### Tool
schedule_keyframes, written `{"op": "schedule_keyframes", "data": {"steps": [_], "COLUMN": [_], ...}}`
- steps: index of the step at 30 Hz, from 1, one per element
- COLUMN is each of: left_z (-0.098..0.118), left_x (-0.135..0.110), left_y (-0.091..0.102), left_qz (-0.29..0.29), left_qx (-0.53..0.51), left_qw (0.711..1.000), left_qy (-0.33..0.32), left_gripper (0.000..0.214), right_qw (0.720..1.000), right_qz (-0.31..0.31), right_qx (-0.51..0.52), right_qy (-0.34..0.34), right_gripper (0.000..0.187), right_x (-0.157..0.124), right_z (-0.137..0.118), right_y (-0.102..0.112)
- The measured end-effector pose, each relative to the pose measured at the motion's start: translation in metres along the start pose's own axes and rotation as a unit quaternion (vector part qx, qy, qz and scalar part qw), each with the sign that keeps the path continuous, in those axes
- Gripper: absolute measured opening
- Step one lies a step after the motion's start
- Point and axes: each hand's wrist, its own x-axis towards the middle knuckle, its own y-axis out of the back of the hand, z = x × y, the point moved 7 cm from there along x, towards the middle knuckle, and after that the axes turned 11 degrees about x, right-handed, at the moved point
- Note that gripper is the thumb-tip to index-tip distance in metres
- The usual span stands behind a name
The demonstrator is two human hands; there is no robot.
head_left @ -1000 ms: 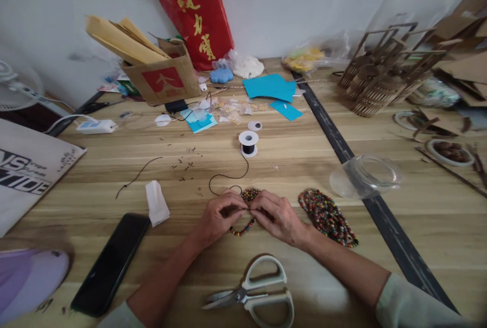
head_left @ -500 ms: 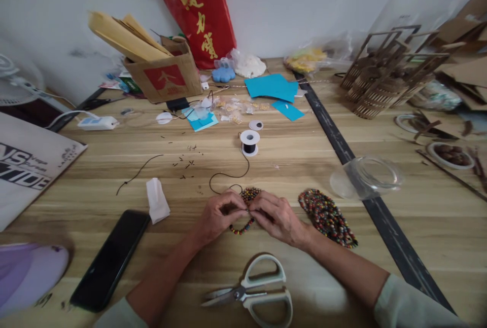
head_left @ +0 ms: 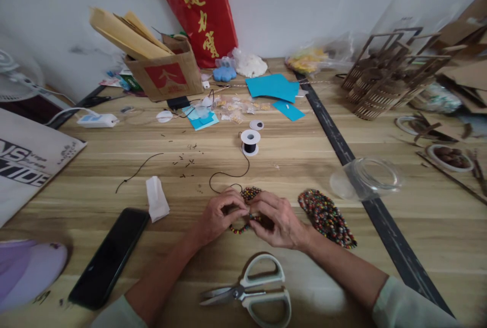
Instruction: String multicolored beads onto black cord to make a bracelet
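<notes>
Both my hands meet over a string of small multicoloured beads (head_left: 239, 230) on the wooden table. My left hand (head_left: 220, 216) pinches the string with thumb and forefinger. My right hand (head_left: 279, 219) curls around the other side of the beads, its thumb and fingers a little apart with beads between them. More beads (head_left: 251, 193) lie just beyond my fingertips. A thin black cord (head_left: 230, 175) loops from a white spool (head_left: 250, 141) toward my left hand. Where the cord meets the beads is hidden by my fingers.
Scissors (head_left: 247, 292) lie in front of me, handles to the right. A coiled bead strand (head_left: 327, 218) rests right of my hand, with a clear plastic jar (head_left: 367, 178) beyond. A black phone (head_left: 110, 257) and folded white paper (head_left: 157, 198) lie left.
My right hand's thumb and fingers have spread slightly, and beads now show between them. My left hand keeps its pinch in nearly the same place.
</notes>
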Motion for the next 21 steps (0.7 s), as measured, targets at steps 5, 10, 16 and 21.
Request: {"op": "schedule_keyframes", "data": {"steps": [5,10,16,21], "left_z": [0.001,0.003,-0.007,-0.02], "left_x": [0.0,0.001,-0.001,-0.003], "left_y": [0.002,0.001,0.006,0.021], "left_qz": [0.01,0.012,0.052,0.145], "left_qx": [0.01,0.019,0.079,0.164], "left_qw": [1.0,1.0,0.995,0.974], "left_qy": [-0.005,-0.012,0.018,0.067], "left_gripper": [0.018,0.017,0.011,0.009], "right_qw": [0.999,1.0,1.0,0.999], "right_qz": [0.029,0.01,0.011,0.041], "right_qx": [-0.013,0.014,0.009,-0.002], "right_qy": [0.005,-0.004,-0.024,-0.026], "right_gripper": [0.018,0.007,0.014,0.015], "right_x": [-0.002,-0.004,-0.002,-0.001], "right_z": [0.003,0.01,0.011,0.011], "right_y": [0.002,-0.003,-0.001,0.003]}}
